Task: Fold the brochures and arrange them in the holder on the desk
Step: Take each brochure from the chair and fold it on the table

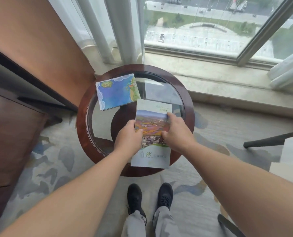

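A tall folded brochure (152, 124) with a landscape photo lies on the near side of a round glass-topped table (188, 106); its near end hangs over the rim. My left hand (128, 139) grips its left edge. My right hand (176, 132) holds its right edge, fingers on the cover. A second brochure (116, 92), blue with a map, lies flat at the table's far left, apart from both hands. No holder is in view.
A wooden desk or cabinet (14, 117) stands to the left, curtains (111, 28) and a big window (210, 23) behind the table. A chair arm (270, 139) is at the right. My shoes (149, 197) stand on patterned carpet.
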Demonstrator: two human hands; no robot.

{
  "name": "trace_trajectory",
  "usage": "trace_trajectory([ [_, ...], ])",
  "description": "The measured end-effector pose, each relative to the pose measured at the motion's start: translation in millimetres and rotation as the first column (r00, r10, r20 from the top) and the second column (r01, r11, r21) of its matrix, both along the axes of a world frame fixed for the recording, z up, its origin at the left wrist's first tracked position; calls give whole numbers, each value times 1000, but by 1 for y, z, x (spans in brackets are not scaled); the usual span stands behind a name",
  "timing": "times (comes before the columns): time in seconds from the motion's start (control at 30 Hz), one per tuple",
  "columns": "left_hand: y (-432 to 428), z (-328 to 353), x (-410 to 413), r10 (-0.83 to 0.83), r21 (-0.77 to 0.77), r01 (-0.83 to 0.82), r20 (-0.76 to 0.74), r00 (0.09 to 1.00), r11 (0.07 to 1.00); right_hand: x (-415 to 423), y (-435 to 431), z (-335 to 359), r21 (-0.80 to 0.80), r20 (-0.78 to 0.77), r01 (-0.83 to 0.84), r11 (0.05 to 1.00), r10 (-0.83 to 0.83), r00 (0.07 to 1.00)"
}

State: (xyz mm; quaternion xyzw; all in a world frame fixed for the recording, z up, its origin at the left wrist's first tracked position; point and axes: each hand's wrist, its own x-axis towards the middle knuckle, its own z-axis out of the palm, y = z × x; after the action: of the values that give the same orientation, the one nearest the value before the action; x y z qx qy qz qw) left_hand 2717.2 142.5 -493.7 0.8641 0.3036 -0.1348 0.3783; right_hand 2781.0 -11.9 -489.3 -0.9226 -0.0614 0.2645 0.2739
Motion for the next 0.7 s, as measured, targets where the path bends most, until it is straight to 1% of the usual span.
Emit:
trace_trajectory([
  [0.07, 2, -15, 8, -35, 104, 41, -61, 998, 994, 3, 4, -16, -21, -7, 2, 1000, -2, 1000],
  [0.17, 5, -33, 18, -84, 187, 103, -109, 990, 977, 7, 10, -36, -55, 3, -11, 998, 11, 1000],
  [0.4, 13, -50, 26, -108, 187, 138, -162, 981, 973, 13, 22, -55, -125, 28, -62, 990, 66, 997],
  [0.5, 12, -53, 29, -120, 190, 160, -204, 971, 969, 16, 23, -56, -161, -1, -75, 984, 76, 997],
  [0.7, 9, -60, 29, -138, 193, 180, -214, 967, 964, 14, 22, -58, -224, -31, -101, 969, 96, 995],
])
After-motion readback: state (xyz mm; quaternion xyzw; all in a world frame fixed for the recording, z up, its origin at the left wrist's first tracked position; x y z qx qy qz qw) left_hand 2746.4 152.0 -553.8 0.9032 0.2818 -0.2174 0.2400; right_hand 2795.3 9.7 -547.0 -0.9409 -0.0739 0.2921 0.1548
